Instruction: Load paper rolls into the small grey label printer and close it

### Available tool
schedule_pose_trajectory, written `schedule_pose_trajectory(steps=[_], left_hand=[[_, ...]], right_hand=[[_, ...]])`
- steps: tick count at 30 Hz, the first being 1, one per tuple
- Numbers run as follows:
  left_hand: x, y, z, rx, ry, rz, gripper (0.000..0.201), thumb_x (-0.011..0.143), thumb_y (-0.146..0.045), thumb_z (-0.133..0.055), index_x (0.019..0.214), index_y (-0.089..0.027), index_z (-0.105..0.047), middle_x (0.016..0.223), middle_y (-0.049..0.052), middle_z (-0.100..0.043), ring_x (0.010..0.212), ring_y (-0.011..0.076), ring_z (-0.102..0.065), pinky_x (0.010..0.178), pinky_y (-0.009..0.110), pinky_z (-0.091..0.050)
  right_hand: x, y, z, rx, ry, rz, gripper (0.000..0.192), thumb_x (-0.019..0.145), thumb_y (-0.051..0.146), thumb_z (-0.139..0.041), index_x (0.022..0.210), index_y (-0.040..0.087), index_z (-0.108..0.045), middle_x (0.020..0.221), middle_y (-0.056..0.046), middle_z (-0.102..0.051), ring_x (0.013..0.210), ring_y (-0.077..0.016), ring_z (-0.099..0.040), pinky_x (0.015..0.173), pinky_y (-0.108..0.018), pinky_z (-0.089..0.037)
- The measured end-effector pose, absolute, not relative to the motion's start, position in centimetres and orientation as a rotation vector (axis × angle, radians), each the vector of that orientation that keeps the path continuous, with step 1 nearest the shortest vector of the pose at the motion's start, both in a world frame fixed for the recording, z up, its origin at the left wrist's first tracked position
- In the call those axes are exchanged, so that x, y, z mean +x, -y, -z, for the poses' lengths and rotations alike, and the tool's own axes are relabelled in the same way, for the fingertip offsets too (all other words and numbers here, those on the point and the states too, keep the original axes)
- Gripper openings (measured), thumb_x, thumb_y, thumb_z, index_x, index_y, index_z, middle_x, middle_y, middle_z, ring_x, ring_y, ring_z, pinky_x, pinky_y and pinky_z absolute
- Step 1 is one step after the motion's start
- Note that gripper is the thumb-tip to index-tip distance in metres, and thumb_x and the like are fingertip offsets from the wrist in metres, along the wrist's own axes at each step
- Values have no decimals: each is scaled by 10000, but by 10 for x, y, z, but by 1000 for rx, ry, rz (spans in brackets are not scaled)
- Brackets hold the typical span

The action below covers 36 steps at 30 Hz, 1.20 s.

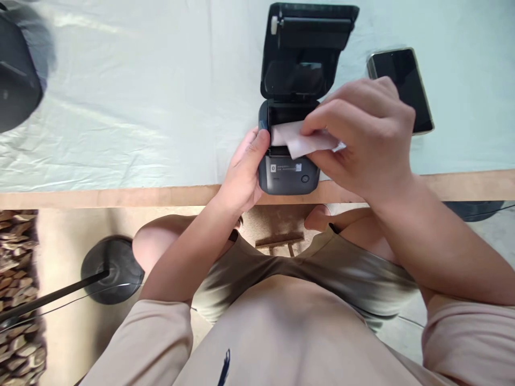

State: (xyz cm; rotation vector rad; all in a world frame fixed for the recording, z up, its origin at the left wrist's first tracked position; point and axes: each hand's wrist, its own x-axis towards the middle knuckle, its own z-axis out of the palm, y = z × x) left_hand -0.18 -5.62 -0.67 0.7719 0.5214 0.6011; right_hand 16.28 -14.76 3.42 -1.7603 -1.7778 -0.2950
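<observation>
While left hand [245, 171] steadies printer [287, 171], right hand [362, 139] pinches paper [298, 140].

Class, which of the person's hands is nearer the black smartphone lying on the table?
Right. The right hand is just beside the black smartphone; the left hand grips the printer's far side.

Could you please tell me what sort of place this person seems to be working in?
Probably a home or small-office desk. A small label printer sits open at the edge of a cloth-covered table, a phone lies beside it, and the seated person's left hand steadies the printer while the right hand handles paper.
</observation>
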Motion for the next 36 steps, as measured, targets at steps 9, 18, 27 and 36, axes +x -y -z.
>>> schedule_pose_trajectory(steps=[9, 18, 27, 36], left_hand=[[-6, 56, 5, 831, -587, -585, 235, 891, -234, -870, 1092, -243, -748, 980, 11, -818, 1307, 324, -807, 1055, 403, -692], [-10, 54, 7, 943, -589, -521, 562, 709, -236, -985, 1217, -259, -747, 1036, 24, -818, 1262, 365, -808, 1078, 434, -658], [-14, 54, 15, 970, -585, -549, 665, 698, -313, -1025, 1293, -291, -730, 993, -18, -794, 1213, 319, -829, 974, 365, -697], [-17, 48, 17, 994, -495, -545, 635, 811, -610, -974, 1282, -238, -768, 1081, 56, -803, 1118, 315, -813, 836, 351, -664]], right_hand=[[167, 150, -33, -1590, 1837, 60, 363, 1028, 593, -547, 896, 312, -734, 868, -28, -747, 953, -253, -732, 936, -475, -556], [174, 152, -45, -1739, 1304, -35, 466, 1034, 608, -458, 1455, 418, -522, 1603, -56, -502, 1550, -293, -565, 991, -426, -656], [176, 154, -42, -1553, 1564, -180, 282, 1062, 397, -591, 1306, 261, -631, 1355, -101, -714, 1332, -266, -693, 1119, -451, -584], [166, 155, -30, -1403, 1912, -131, 445, 1075, 346, -628, 1494, 207, -569, 1523, -155, -602, 1428, -297, -632, 1176, -505, -618]])
